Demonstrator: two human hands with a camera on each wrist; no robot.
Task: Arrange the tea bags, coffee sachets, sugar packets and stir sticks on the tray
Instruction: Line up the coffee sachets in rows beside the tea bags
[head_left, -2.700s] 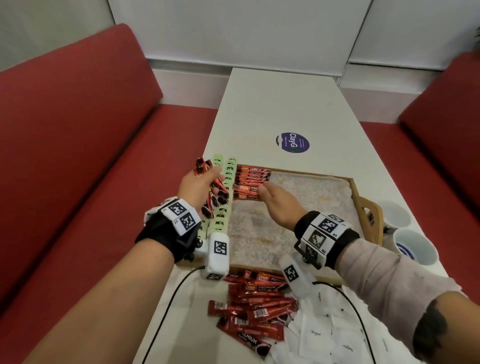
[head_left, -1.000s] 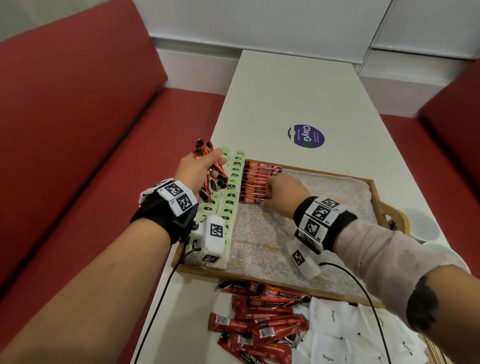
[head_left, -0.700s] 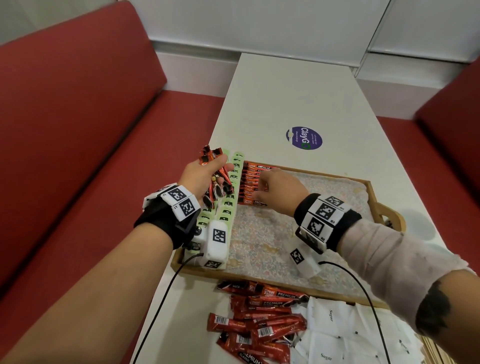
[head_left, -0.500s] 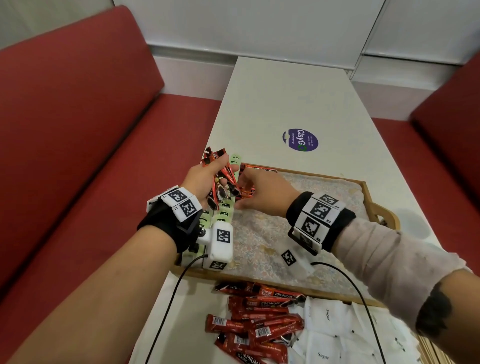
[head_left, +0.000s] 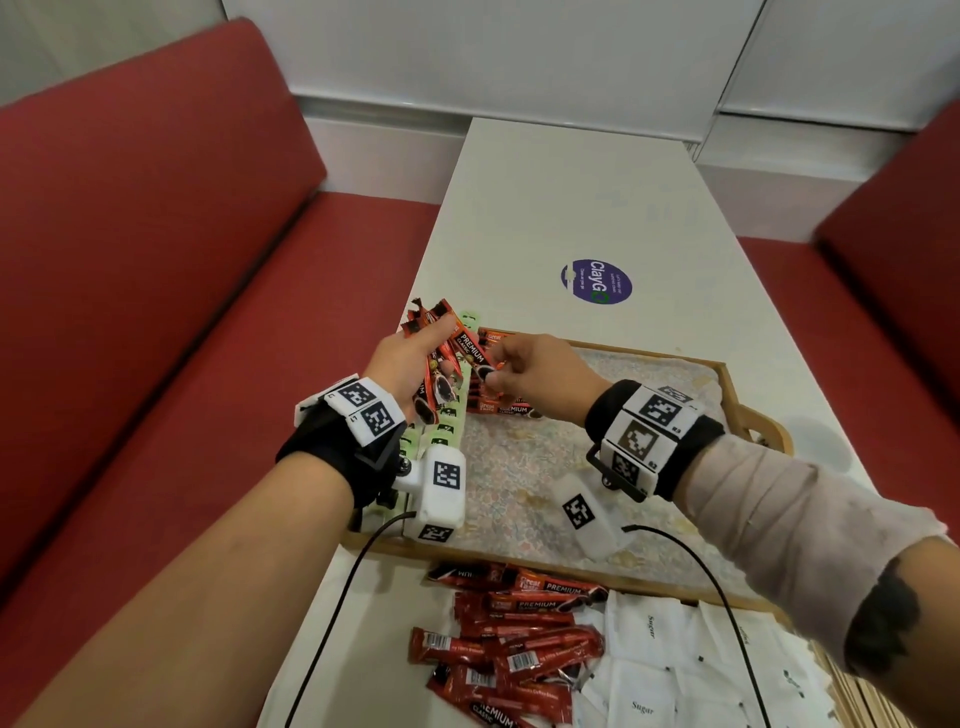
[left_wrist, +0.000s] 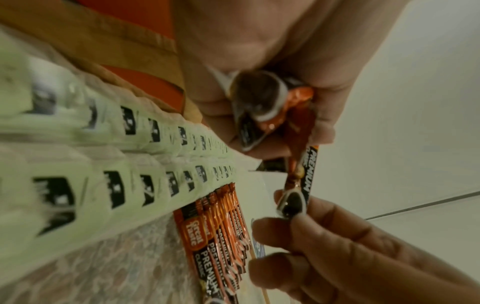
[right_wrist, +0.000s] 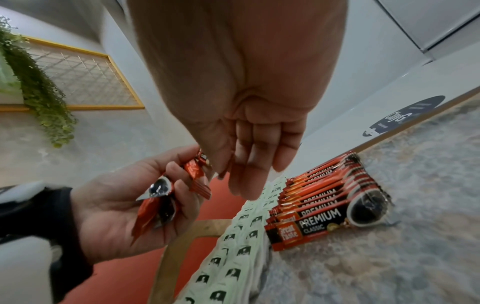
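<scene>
We sit at a long white table (head_left: 571, 197) with red benches (head_left: 130, 260) on both sides. Going from near to far, a loose heap of shiny red coffee sticks (head_left: 498, 649) lies at our edge of the table, touching flat white paper sugar packets (head_left: 654, 670). Just past them is the wooden tray (head_left: 737, 410) with a raised rim and a speckled cloth inside. Much of the cloth in the middle and on the right is bare, so there is room to put things down.

Along the tray's left rim run two rows of pale green tea bags (left_wrist: 122, 181). Beside them a tidy row of coffee sticks (right_wrist: 327, 197) lies flat, side by side.

Above the tray's far left corner, our left hand (head_left: 410, 364) has its fingers curled around a crinkly bunch of coffee sticks (head_left: 436, 374). Our right hand (head_left: 540, 374) pinches the end of one stick from that bunch (left_wrist: 298, 185) between thumb and finger.

Farther on, the table is smooth and bare but for a round purple sticker (head_left: 596, 281).
</scene>
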